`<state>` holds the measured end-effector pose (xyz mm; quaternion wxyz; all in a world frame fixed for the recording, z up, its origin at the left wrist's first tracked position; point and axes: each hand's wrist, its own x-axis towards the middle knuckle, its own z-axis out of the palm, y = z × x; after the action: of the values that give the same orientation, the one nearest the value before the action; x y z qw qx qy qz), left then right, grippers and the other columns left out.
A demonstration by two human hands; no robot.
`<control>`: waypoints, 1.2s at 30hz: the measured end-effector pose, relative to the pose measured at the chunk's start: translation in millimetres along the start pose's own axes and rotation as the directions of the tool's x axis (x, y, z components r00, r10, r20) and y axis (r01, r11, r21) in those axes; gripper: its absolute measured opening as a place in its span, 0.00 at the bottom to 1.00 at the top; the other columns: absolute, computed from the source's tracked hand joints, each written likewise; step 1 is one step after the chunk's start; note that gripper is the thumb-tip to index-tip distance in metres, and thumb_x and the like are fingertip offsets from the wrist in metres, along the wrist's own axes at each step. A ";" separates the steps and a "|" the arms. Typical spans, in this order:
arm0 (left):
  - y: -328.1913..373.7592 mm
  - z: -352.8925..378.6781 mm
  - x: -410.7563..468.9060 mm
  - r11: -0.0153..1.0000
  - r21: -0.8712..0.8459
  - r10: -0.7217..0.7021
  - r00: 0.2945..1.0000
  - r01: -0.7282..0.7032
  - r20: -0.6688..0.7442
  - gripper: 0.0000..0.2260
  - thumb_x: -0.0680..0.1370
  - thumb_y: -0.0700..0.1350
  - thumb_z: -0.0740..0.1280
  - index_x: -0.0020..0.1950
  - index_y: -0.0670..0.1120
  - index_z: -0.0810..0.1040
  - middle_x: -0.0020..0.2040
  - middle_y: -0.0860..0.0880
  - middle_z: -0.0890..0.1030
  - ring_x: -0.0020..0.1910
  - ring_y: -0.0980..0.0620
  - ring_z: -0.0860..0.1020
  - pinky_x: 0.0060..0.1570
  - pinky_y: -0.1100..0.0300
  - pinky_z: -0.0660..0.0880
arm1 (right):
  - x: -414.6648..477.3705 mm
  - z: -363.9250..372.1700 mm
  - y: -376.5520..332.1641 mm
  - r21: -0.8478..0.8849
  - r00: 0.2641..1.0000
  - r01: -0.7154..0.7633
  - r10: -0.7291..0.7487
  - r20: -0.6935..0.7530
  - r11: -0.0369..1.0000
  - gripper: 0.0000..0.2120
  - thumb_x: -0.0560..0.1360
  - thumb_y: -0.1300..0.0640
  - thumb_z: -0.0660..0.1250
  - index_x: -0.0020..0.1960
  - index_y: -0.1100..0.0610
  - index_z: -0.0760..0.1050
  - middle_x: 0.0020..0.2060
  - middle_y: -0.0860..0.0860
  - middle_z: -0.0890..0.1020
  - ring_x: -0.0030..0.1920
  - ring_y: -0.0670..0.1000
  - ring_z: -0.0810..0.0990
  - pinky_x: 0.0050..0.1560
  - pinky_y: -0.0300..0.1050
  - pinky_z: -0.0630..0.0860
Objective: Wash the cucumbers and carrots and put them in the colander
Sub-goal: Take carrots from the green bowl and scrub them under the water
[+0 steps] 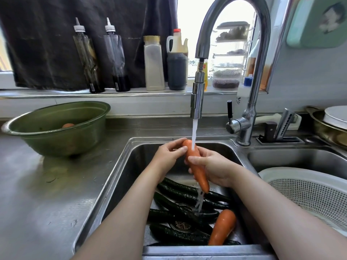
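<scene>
Low in the stainless steel sink [120, 166] lie dark green cucumbers [184, 209]. Above, the right hand [214, 167] wraps a long wet orange carrot [198, 172], the left hand [169, 154] pinches its top under the running water [194, 132]; slick skin may let it slip short of the white mesh colander [309, 194].

colander [308, 192]: cut off by the right picture edge.
orange thing [68, 125]: mostly behind the green basin [56, 141] rim, kind unclear.
cucumbers [178, 191]: partly under both forearms [131, 203], count unclear.
drain [181, 225]: partly covered by cucumbers.
</scene>
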<state>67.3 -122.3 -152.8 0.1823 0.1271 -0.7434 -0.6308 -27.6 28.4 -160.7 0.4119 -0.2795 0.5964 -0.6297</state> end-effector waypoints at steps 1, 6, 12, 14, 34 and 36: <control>-0.9 0.2 0.1 1.000 0.014 0.004 1.000 -0.004 0.000 0.16 0.81 0.46 0.69 0.69 0.53 0.78 0.61 0.55 0.81 0.58 0.59 0.78 0.51 0.67 0.75 | -0.9 2.8 -1.4 -0.022 1.000 0.005 -0.006 -0.021 1.000 0.15 0.80 0.55 0.68 0.67 0.54 0.75 0.49 0.57 0.79 0.38 0.51 0.79 0.35 0.47 0.77; 1.0 5.6 -0.8 1.000 0.014 -0.016 0.999 0.016 0.047 0.12 0.82 0.51 0.68 0.65 0.54 0.78 0.58 0.55 0.82 0.57 0.57 0.79 0.49 0.66 0.74 | -3.5 10.5 -5.0 -0.061 0.992 -0.083 0.076 -0.105 0.995 0.26 0.83 0.36 0.54 0.57 0.59 0.74 0.35 0.54 0.79 0.26 0.49 0.71 0.26 0.40 0.70; -0.3 11.0 0.9 1.000 -0.004 -0.017 0.999 0.018 0.027 0.11 0.85 0.51 0.62 0.63 0.50 0.80 0.58 0.48 0.84 0.57 0.53 0.80 0.50 0.69 0.74 | -5.7 6.1 -5.2 0.069 0.993 -0.119 0.119 0.004 0.990 0.24 0.86 0.43 0.51 0.62 0.62 0.74 0.41 0.57 0.82 0.28 0.50 0.74 0.28 0.44 0.74; -1.3 10.3 2.9 0.999 -0.044 -0.020 1.000 0.020 -0.002 0.11 0.85 0.51 0.60 0.61 0.53 0.81 0.59 0.50 0.83 0.61 0.52 0.79 0.58 0.62 0.75 | -7.5 0.2 -5.7 0.145 0.990 -0.114 0.099 0.104 0.983 0.18 0.85 0.51 0.59 0.67 0.63 0.73 0.49 0.58 0.82 0.36 0.51 0.77 0.35 0.47 0.78; -7.8 13.6 6.0 0.959 -0.217 -0.157 0.980 0.181 0.121 0.13 0.85 0.53 0.60 0.68 0.58 0.78 0.64 0.49 0.81 0.59 0.45 0.80 0.63 0.45 0.74 | -3.0 2.5 2.9 -0.032 0.992 -0.103 0.101 -0.072 0.994 0.20 0.85 0.45 0.57 0.62 0.61 0.75 0.41 0.57 0.79 0.35 0.53 0.78 0.38 0.49 0.78; -9.3 13.9 5.8 0.954 -0.241 -0.158 0.981 0.180 0.109 0.12 0.85 0.51 0.59 0.67 0.57 0.77 0.68 0.47 0.80 0.64 0.42 0.79 0.63 0.44 0.75 | -4.7 0.4 3.8 -0.085 0.997 -0.081 0.082 0.003 0.993 0.11 0.84 0.60 0.60 0.65 0.59 0.74 0.47 0.57 0.77 0.41 0.51 0.78 0.41 0.46 0.78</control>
<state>55.6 -113.9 -163.3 0.1089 0.1383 -0.6519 -0.7376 -24.1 32.4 -163.7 0.4271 -0.2741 0.6320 -0.5856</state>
